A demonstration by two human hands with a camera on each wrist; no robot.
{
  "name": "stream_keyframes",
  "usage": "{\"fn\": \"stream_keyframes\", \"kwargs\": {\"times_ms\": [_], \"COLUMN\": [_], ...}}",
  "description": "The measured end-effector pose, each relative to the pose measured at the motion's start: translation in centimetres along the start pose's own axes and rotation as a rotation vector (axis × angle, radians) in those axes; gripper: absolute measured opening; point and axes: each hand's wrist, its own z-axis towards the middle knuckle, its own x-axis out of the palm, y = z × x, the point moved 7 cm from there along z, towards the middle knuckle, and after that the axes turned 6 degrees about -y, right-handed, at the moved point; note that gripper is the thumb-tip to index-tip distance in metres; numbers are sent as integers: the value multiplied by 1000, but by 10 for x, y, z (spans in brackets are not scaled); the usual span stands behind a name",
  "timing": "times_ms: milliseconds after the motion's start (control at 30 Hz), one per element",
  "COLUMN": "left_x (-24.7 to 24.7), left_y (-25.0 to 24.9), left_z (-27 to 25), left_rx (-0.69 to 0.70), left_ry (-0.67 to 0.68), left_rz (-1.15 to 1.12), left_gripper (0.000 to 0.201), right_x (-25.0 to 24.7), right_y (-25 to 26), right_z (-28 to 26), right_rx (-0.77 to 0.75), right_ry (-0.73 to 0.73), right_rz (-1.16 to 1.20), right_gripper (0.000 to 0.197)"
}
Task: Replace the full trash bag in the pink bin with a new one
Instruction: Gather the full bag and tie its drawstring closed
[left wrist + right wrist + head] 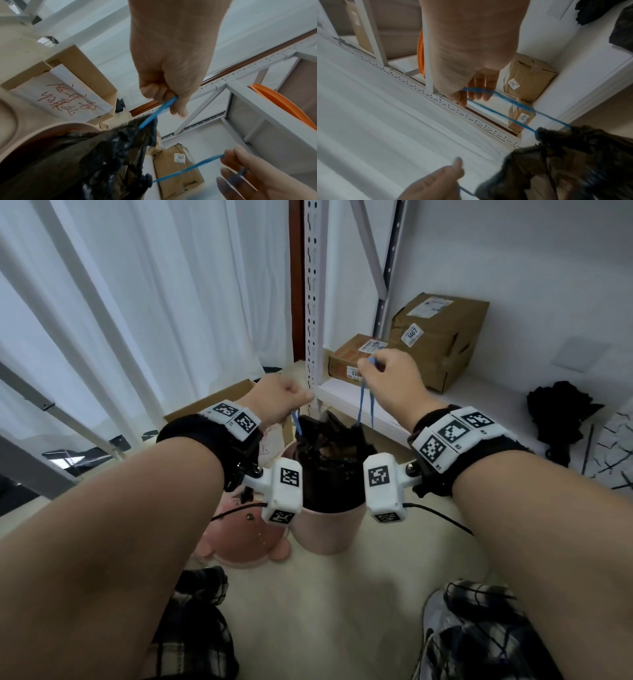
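A pink bin stands on the floor with a full black trash bag bunched up out of its top. Two blue drawstring loops come out of the bag's mouth. My left hand grips the left drawstring in a fist just above the bag. My right hand is higher and pinches the right drawstring, which runs taut down to the bag. In the right wrist view the right drawstring loops round my curled fingers.
A pink lid lies on the floor left of the bin. A white metal shelf rack stands behind, with two cardboard boxes on its low shelf. An open carton sits left, white curtains behind. Black bags lie right.
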Motion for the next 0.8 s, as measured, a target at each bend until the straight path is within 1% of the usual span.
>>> {"fn": "stream_keyframes", "kwargs": {"times_ms": [33, 67, 100, 133, 167, 200, 267, 300, 400, 467, 533, 600, 633, 667, 733, 767, 800], "left_x": [5, 9, 11, 11, 9, 6, 3, 2, 4, 5, 6, 7, 7, 6, 1, -2, -6], "left_y": [2, 5, 7, 6, 4, -1, -10, -15, -20, -17, -14, -12, -12, -13, -16, -19, -22], "left_z": [-3, -7, -9, -11, -12, -12, -12, -13, -14, -13, -11, -9, -9, -9, -9, -10, -10], "left_rx": [-31, -67, -90, -96, -90, -80, -47, -24, 20, 4, -29, -40, -30, -14, 26, 53, 81], "left_ry": [76, 147, 186, 191, 170, 137, 87, 79, 71, 61, 48, 50, 51, 48, 26, 8, -12], "left_rz": [-14, -14, -21, -49, -114, -198, -354, -390, -380, -379, -344, -279, -261, -259, -285, -301, -323], "left_gripper": [14, 10, 9, 6, 5, 8, 14, 14, 7, 7, 10, 13, 14, 14, 12, 10, 9], "right_x": [2, 5, 8, 10, 11, 11, 12, 14, 24, 28, 34, 48, 53, 55, 52, 51, 50], "right_y": [4, 4, 3, 0, -1, -3, -2, -1, -1, -3, -11, -22, -28, -33, -36, -34, -32], "right_z": [-2, -5, -9, -11, -13, -14, -17, -20, -26, -27, -24, -24, -24, -23, -20, -20, -20], "right_rx": [-15, -6, 22, 51, 76, 94, 138, 157, 178, 177, 186, 180, 180, 182, 128, 87, 55], "right_ry": [47, 105, 158, 191, 205, 205, 199, 208, 263, 256, 267, 378, 416, 415, 366, 366, 376], "right_rz": [-14, -23, -24, -18, -5, 23, 161, 229, 317, 261, 127, -95, -190, -257, -345, -374, -376], "right_gripper": [33, 32, 32, 32, 30, 26, 15, 16, 30, 35, 49, 69, 74, 70, 45, 34, 29]}}
